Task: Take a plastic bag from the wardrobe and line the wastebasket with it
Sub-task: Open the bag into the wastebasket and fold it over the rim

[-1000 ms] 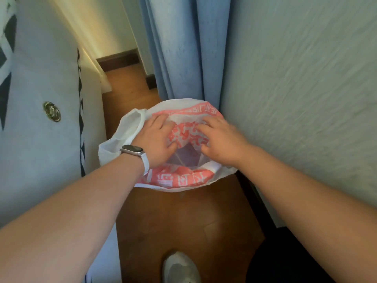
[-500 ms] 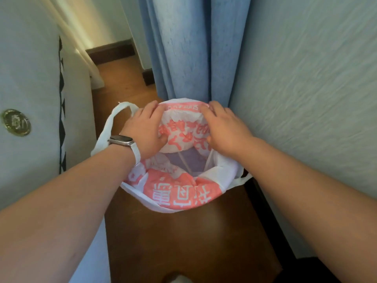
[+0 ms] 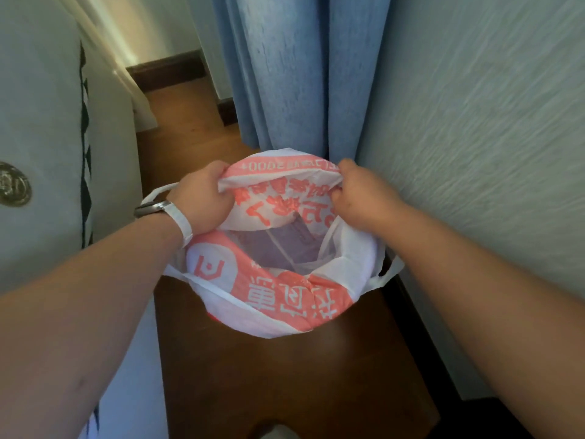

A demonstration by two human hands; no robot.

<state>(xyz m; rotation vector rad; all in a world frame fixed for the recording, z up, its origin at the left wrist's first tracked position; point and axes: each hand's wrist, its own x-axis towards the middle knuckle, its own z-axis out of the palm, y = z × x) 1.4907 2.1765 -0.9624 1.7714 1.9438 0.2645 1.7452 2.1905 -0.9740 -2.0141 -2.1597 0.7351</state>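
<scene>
A white plastic bag with salmon-red print sits spread open over the wastebasket, whose purple inside shows through the bag's thin bottom. The basket's outer wall is hidden by the bag. My left hand, with a watch on its wrist, grips the far rim of the bag on the left. My right hand grips the same far rim on the right. Both fists are curled round the plastic, and the bag's near rim hangs over the front of the basket. Its white handles stick out left and right.
The basket stands on a brown wooden floor in a narrow gap. A pale textured wall is on the right, a blue curtain hangs straight behind, and white bedding with a dark pattern fills the left.
My hands went from lying flat on the bag's folded top to gripping its far rim. The bag's mouth now gapes wider, and the view has come closer.
</scene>
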